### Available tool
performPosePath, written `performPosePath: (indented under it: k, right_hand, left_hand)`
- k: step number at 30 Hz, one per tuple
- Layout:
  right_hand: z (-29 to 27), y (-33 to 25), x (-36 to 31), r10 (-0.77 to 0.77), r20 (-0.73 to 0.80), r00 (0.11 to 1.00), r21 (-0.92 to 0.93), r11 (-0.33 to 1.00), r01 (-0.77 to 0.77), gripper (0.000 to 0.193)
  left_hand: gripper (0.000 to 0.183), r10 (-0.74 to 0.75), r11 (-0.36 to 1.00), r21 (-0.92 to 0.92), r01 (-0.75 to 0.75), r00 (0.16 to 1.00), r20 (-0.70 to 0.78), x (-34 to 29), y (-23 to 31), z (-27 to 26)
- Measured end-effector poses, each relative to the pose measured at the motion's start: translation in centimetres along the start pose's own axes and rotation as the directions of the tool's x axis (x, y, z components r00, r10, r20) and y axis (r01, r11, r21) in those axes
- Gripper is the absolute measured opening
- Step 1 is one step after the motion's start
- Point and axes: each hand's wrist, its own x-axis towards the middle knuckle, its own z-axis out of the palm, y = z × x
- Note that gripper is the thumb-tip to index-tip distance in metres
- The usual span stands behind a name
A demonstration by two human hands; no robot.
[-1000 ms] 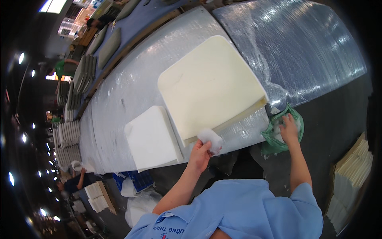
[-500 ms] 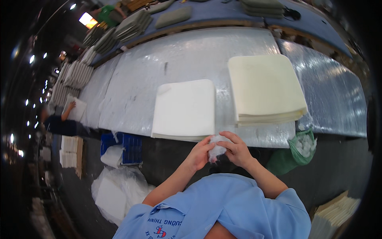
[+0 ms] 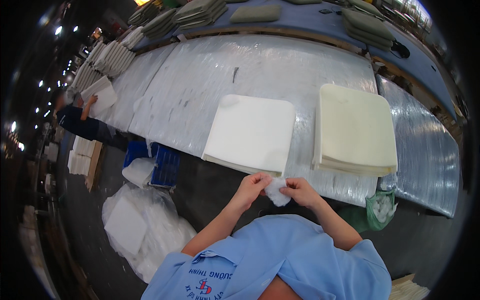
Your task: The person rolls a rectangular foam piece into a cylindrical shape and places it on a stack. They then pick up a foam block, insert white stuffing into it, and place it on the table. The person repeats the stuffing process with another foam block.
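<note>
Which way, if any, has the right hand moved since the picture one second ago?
Yes: judged against the wrapped table, the right hand has gone left, out of the green bag, to the white fluff the left hand also holds.

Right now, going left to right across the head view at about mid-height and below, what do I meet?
Blue crate → left hand → tuft of white fluff → right hand → green bag.

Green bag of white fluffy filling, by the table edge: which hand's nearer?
Right. The right hand pinches the white fluffy tuft left of the green bag, apart from it; the left hand grips the tuft's other side, farther left.
</note>
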Motion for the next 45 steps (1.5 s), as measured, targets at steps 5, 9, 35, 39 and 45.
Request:
performPosePath:
  k: [5, 9, 35, 39, 45]
  right_hand:
    - [-1.1, -3.5, 1.8, -0.036, -0.029, 0.999, 0.163, 0.986, 0.041, 0.027]
    - [-1.7, -4.2, 4.3, 0.022, -0.006, 1.000, 0.174, 0.985, -0.021, 0.026]
    - [-4.2, -5.4, 21.2, 0.138, -0.236, 0.962, 0.090, 0.989, -0.119, 0.013]
    - [-10.1, -3.2, 25.1, 0.191, -0.602, 0.775, 0.117, 0.982, -0.151, 0.020]
    - [-19.0, -5.7, 32.4, -0.418, -0.735, 0.534, -0.624, 0.725, -0.291, 0.034]
  left_hand:
    - [0.025, -0.013, 0.996, -0.094, -0.005, 0.983, -0.185, 2.1, 1.1, 1.1]
    - [0.030, -0.047, 0.986, -0.165, 0.016, 0.982, -0.185, 3.6, 1.8, 2.5]
    - [0.021, -0.024, 0.998, -0.059, -0.001, 0.909, -0.417, 20.5, 5.6, -15.9]
    - [0.025, -0.061, 0.998, -0.012, 0.062, 0.884, -0.464, 21.2, 8.2, -23.4]
    - [0.026, -0.170, 0.985, -0.047, 0.165, 0.899, -0.403, 22.0, 8.2, -26.1]
